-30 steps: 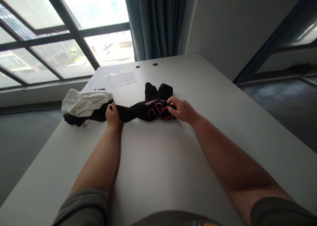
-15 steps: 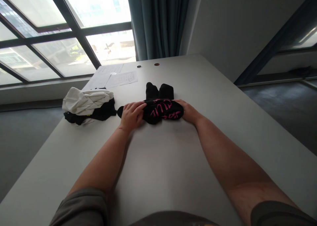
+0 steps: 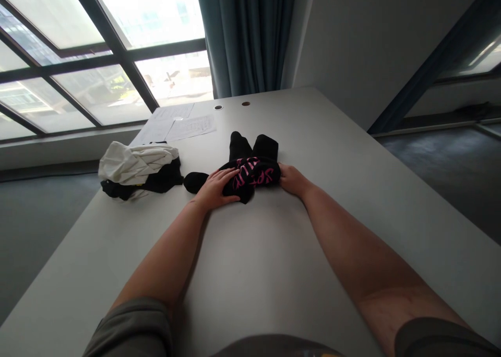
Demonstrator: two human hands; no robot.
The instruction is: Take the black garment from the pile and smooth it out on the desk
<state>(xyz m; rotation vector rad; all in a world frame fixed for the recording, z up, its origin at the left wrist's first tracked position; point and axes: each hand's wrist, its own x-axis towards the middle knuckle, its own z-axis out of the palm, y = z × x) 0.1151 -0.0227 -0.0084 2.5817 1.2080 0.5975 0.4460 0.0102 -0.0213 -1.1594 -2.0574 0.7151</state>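
Observation:
A pair of black socks (image 3: 256, 173) with pink lettering lies in a folded bundle on the white table. Two black leg-like ends (image 3: 266, 147) point away from me, and a rounded black end (image 3: 194, 182) sticks out to the left. My left hand (image 3: 215, 190) rests over the left part of the bundle, fingers across its top and thumb along its near side. At the right end, my right hand (image 3: 291, 179) holds the fabric, its fingertips partly hidden by the cloth.
On the left of the table (image 3: 258, 273) sits a pile of white cloth (image 3: 133, 161) over black cloth (image 3: 164, 177). Paper sheets (image 3: 191, 127) lie behind it. Two round cable holes (image 3: 246, 104) are near the far edge, before a blue curtain (image 3: 250, 38) and windows.
My left hand has slid right and turned its fingers over the bundle, with the thumb now spread. The right end has moved slightly left with my right hand, and the lettering has shifted.

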